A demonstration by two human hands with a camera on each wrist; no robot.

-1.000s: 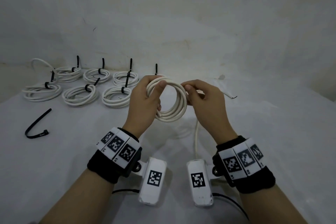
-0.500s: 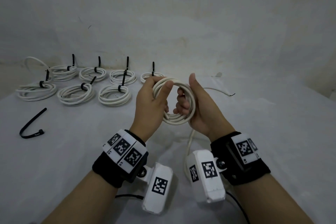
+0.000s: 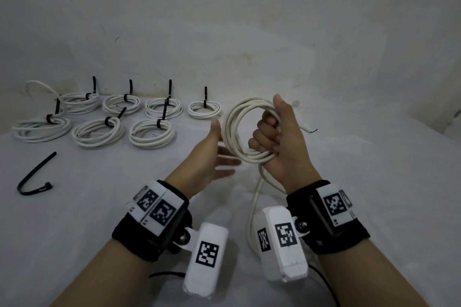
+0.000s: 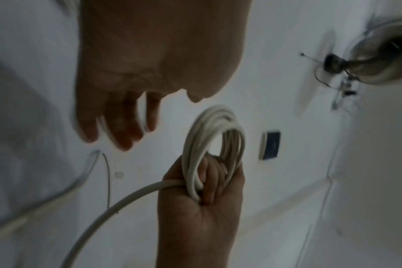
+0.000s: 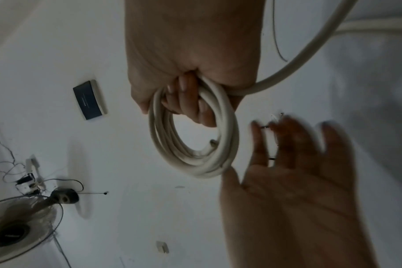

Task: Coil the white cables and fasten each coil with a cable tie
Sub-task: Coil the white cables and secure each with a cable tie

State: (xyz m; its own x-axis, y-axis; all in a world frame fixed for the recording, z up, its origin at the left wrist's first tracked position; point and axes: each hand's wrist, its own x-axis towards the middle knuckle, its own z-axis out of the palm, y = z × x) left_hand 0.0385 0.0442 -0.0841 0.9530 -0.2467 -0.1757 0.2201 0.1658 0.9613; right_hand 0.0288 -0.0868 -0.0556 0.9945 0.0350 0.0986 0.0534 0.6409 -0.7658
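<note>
Head view: upright coil (image 3: 245, 129), sideways axis

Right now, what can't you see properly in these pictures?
- Left hand: fingers smeared by motion blur in both wrist views.
- Loose tail of the white cable: hidden behind the wrist camera in the head view.
- Right hand: its grip hides part of the coil.
</note>
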